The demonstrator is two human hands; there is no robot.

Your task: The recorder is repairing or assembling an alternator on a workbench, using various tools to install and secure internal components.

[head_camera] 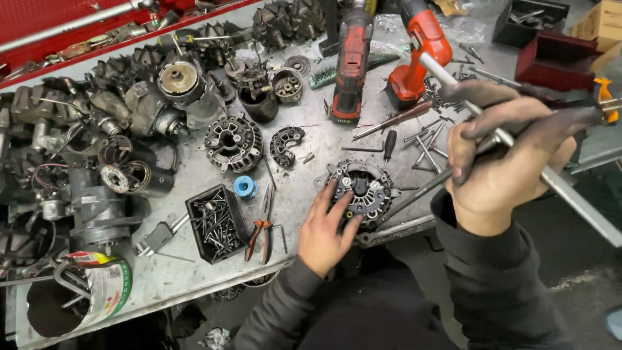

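Nearest the lens, raised above the bench edge: right hand [502, 170], grimy, fingers wrapped tight round a long metal T-handle wrench [453, 78], its shaft slanting down toward the alternator [363, 191]; whether the tip touches cannot be told. Lower and left of that, left hand [327, 227], fingers spread and pressed flat on the near-left side of the alternator, gripping nothing, only steadying. Alternator lying rear face up near the front edge of the grey metal workbench [175, 272], black rectifier plate and small terminals showing.

Just left of the left hand, orange-handled pliers [259, 234] lying flat, and beside them a black tray of screws [216, 223]. Above the pliers, a small blue spool [245, 187]. Further back, a finned stator housing [233, 142] and a curved rectifier piece [286, 146] side by side. Behind the alternator, two red and black cordless power tools [350, 65] lying on the bench, loose bolts and a black-handled screwdriver [387, 146] scattered between them and the alternator. Along the left side, a heap of stripped alternators and starter parts [97, 129]. At the near-left corner, an open tin can [97, 288] on its side.
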